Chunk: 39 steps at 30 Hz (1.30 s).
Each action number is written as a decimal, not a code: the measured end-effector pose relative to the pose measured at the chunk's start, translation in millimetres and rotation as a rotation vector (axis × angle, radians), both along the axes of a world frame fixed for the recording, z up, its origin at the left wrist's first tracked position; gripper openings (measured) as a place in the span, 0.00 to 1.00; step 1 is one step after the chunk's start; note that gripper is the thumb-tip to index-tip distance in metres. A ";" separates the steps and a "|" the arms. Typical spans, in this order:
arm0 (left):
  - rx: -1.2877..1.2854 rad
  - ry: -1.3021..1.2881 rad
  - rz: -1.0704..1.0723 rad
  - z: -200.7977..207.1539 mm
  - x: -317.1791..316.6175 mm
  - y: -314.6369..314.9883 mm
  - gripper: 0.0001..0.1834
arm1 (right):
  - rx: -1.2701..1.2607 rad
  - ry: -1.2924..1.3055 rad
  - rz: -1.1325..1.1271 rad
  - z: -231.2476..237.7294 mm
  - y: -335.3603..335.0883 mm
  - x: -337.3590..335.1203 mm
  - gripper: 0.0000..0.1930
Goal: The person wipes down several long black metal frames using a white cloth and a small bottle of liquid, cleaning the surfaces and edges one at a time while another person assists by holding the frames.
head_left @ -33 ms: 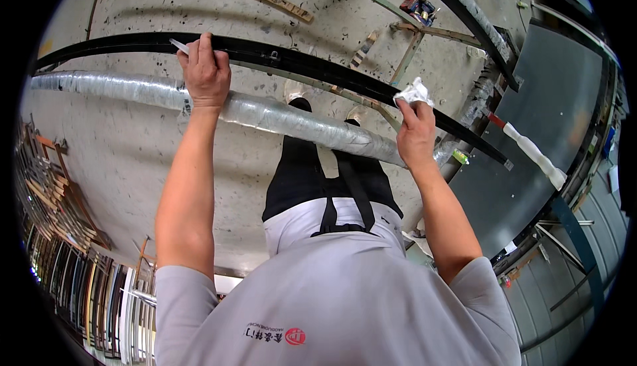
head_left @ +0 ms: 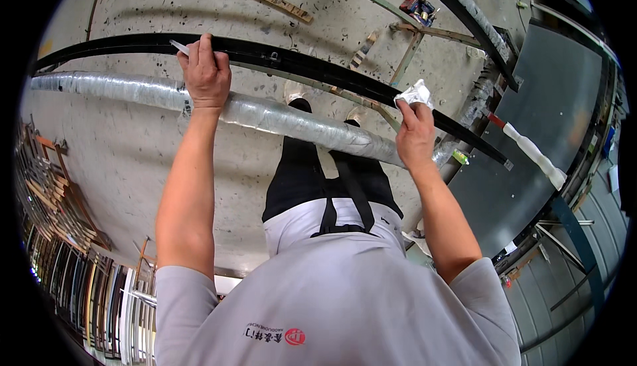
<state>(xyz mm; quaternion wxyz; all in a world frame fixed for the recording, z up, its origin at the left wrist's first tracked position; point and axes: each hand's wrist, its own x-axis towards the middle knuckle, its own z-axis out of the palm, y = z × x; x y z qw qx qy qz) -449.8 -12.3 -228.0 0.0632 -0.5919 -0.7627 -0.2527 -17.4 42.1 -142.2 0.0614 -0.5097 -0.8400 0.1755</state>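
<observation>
The left hand (head_left: 207,77) clasps a white stick (head_left: 179,47) at the black bar (head_left: 312,67), hiding all but its tip. Farther right, the right hand (head_left: 416,130) pinches a white cloth (head_left: 416,94) over the bar; whether its fingertips touch the metal, I cannot tell. The wrapped tube (head_left: 285,117), nearer, passes partly behind the left wrist.

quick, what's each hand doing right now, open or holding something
Left hand: closed, holding a slim pale piece, fingers over the black bar.
Right hand: closed, pinching a crumpled white cloth or tissue.
</observation>
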 end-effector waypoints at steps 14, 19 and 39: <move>-0.052 0.096 0.037 -1.7 1.3 -0.1 0.22 | 0.075 0.368 -0.004 -9.9 6.0 -102.2 0.16; 0.012 0.137 0.001 2.3 1.3 4.9 0.20 | 0.101 0.304 0.021 -2.4 20.4 -100.2 0.15; 0.000 0.041 0.007 3.1 3.1 4.4 0.20 | 0.044 0.183 0.437 -9.2 23.4 -152.8 0.14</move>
